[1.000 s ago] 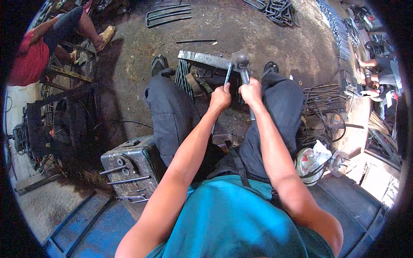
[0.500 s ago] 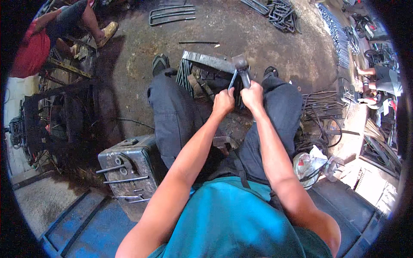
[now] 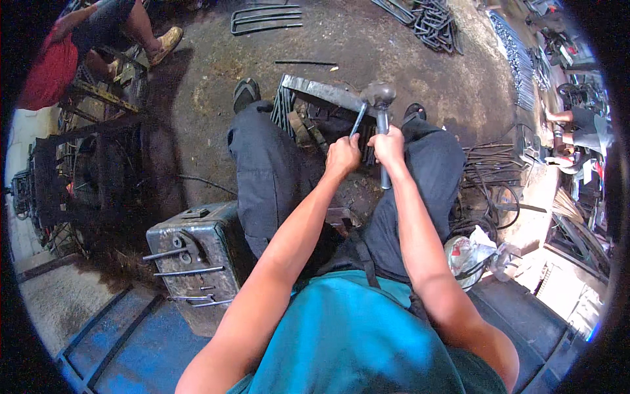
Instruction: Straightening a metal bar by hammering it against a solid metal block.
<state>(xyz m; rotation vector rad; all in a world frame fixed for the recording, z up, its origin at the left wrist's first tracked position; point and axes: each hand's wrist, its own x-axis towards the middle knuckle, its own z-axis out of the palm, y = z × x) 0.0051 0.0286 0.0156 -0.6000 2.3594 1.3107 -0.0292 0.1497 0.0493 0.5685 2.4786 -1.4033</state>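
Note:
My left hand is closed around a slim metal rod, whose upper end rests at the right end of a flat grey metal bar between my feet. Beside it, my right hand grips a hammer by its handle. The hammer's rounded steel head is just right of the rod's upper end; whether they touch I cannot tell. The handle's lower end shows below my fist. Several dark rods stand under the bar's left end.
Left of my legs stands a worn metal box with rods and small tools on its side. Bent rods and a pile of bent bars lie ahead. Cables and a plastic bag are at my right. Other people sit far left and far right.
The hammer has tilted, so its handle now shows below my right fist, and its head has shifted slightly right. My left hand keeps the rod in nearly the same place.

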